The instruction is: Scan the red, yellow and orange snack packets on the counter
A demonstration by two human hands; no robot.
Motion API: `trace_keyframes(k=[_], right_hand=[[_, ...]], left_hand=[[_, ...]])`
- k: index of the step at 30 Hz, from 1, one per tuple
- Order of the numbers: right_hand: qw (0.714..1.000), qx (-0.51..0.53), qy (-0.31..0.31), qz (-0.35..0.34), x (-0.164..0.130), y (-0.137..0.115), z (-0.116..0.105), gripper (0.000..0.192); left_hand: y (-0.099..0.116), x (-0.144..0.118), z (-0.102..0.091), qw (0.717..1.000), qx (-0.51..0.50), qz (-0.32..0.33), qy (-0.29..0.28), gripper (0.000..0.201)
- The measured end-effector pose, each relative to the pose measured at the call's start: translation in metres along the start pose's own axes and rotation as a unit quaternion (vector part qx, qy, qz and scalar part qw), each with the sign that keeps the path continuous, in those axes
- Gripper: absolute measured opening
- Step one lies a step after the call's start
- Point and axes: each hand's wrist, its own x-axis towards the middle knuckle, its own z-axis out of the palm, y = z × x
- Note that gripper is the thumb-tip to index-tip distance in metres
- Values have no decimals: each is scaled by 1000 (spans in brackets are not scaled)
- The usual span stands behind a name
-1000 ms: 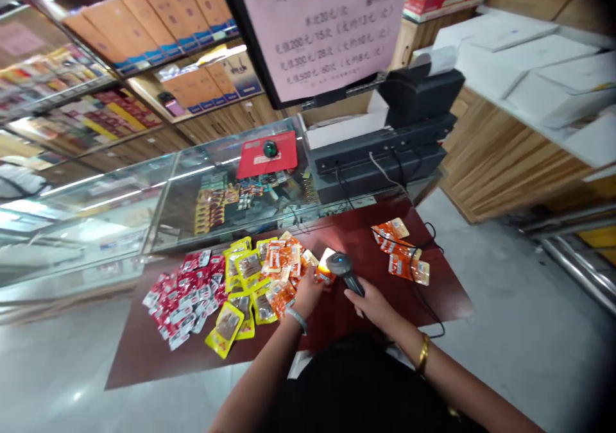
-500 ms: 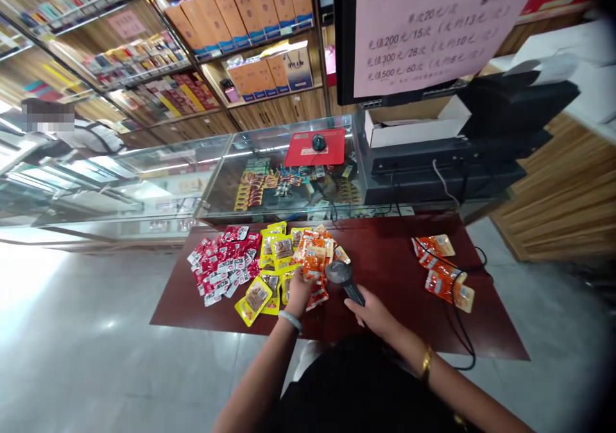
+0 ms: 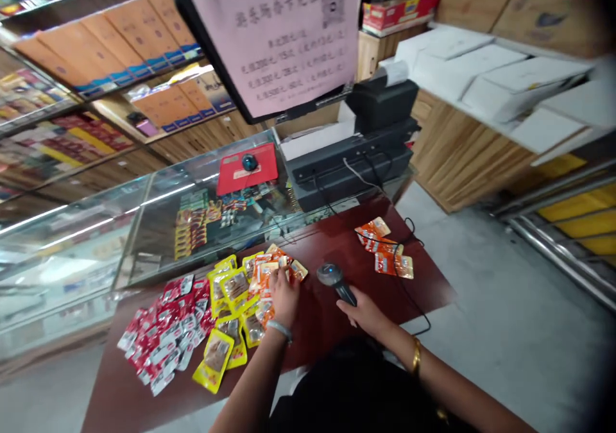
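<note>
My right hand (image 3: 366, 311) is wrapped round the handle of a black barcode scanner (image 3: 332, 278), whose head points left above the table. My left hand (image 3: 285, 295) is at the pile of orange snack packets (image 3: 264, 272), fingers curled on one of them; the fingertips are partly hidden among the packets. Yellow snack packets (image 3: 235, 290) lie just left of that hand, some under the orange ones. Farther left spreads a heap of red and silver packets (image 3: 171, 333). A smaller group of orange packets (image 3: 385, 247) lies on the right, a black cable across it.
The dark red table (image 3: 327, 330) adjoins a glass display counter (image 3: 158, 212). On the counter are a red mat (image 3: 226, 175) with a mouse (image 3: 249, 161), a monitor with a pink sign (image 3: 293, 48), and a white open box (image 3: 320, 135). White boxes (image 3: 520, 80) top a wooden cabinet at right.
The view has swung to the right, showing more of the cabinet and floor there. My left hand has shifted over the orange packets, slightly away from the scanner. My right hand still holds the scanner.
</note>
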Motion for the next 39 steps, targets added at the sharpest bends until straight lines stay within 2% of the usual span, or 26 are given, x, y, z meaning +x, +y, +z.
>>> trace_keyframes(k=[3, 5, 8, 11, 15, 20, 25, 29, 31, 34, 39], right_hand=[[998, 31, 46, 0, -4, 10, -25, 42], [996, 48, 78, 13, -7, 15, -41, 49], [989, 75, 126, 31, -13, 21, -61, 54], [981, 105, 159, 35, -20, 27, -76, 56], [977, 117, 176, 32, -28, 32, -88, 55], [976, 120, 181, 28, -33, 32, -94, 56], [978, 118, 172, 28, -33, 33, -92, 53], [981, 108, 158, 38, -30, 37, -86, 56], [984, 98, 146, 41, -28, 37, -81, 58], [990, 70, 112, 38, -22, 35, -69, 55], [999, 14, 38, 10, -13, 21, -39, 41]], left_hand=[[52, 19, 34, 993, -28, 96, -68, 29], [86, 30, 58, 984, -47, 138, -105, 29], [134, 45, 92, 972, -55, 176, -145, 37], [172, 60, 116, 970, -36, 178, -161, 39], [203, 76, 134, 974, -33, 141, -172, 37], [215, 82, 143, 981, -43, 101, -163, 39], [214, 81, 146, 979, -48, 68, -188, 28], [191, 72, 136, 975, -98, 35, -197, 28], [167, 65, 127, 973, -130, 6, -190, 29], [121, 49, 112, 967, -185, -46, -169, 31], [46, 11, 81, 955, -244, -111, -123, 29]])
